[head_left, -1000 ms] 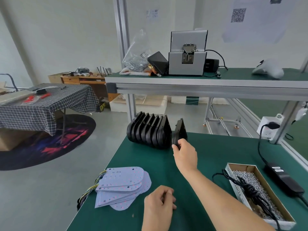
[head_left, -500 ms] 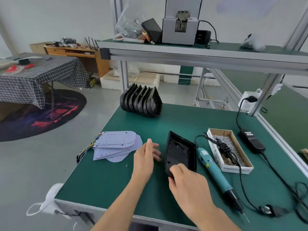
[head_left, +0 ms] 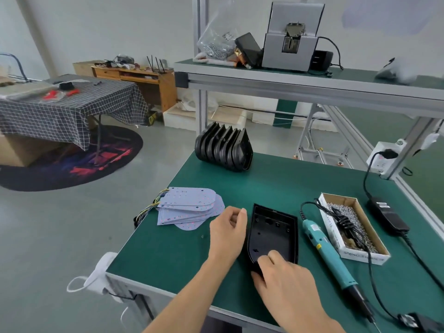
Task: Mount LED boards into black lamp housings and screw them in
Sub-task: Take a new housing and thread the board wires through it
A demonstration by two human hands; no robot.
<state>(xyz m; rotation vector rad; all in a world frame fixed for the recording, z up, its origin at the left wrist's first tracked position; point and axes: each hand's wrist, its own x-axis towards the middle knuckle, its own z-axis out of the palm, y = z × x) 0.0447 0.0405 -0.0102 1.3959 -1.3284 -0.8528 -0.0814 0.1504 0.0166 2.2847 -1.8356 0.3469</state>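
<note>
head view: black housing [head_left: 274, 234] lay open-side up on the green surface [head_left: 276, 183]. right hand [head_left: 286, 282] gripped its near end; left hand [head_left: 228, 233], loosely curled and holding nothing, touched its left edge. led boards [head_left: 189, 207] lay left of the housing.

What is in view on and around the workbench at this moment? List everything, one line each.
lamp housing: one, black, open side up on the green mat near the front edge
housing stack: one row, black, far left corner of the mat
LED boards: one fanned pile, pale lilac, wired, left of the housing
electric screwdriver: one, teal, right of the housing
screw box: one, cardboard, screws inside
power adapter: one, black, far right
screw feeder: one, grey, upper shelf
left hand: beside the housing's left edge, fingers loosely curled
right hand: grip on the housing's near end
</note>
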